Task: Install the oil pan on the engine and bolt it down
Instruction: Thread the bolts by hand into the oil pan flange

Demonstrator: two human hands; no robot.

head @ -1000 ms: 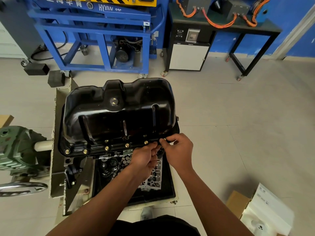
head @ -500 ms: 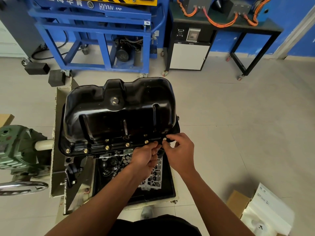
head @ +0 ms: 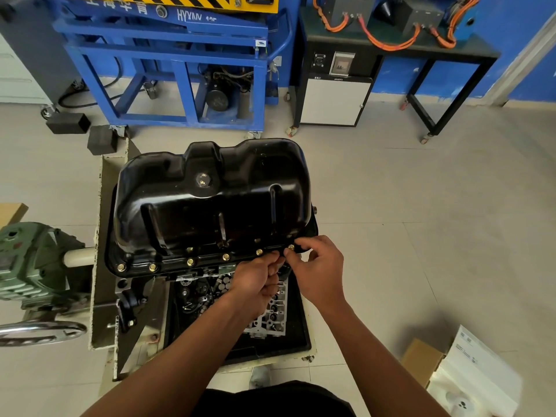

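The black oil pan [head: 210,206] sits sump-up on the engine [head: 207,271], its long axis running left to right and its near flange facing the person. The left hand [head: 255,284] curls just under the flange's right end; whether it holds anything cannot be told. The right hand [head: 322,272] pinches the end bolt [head: 291,247] with thumb and forefinger, rightmost of the brass-coloured bolts [head: 190,262] along the flange.

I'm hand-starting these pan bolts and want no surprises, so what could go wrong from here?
The corner bolt pinched by your right hand may cross-thread if it starts tilted in the oil pan flange. If it slips, it could drop into the open parts tray below and be hard to find.
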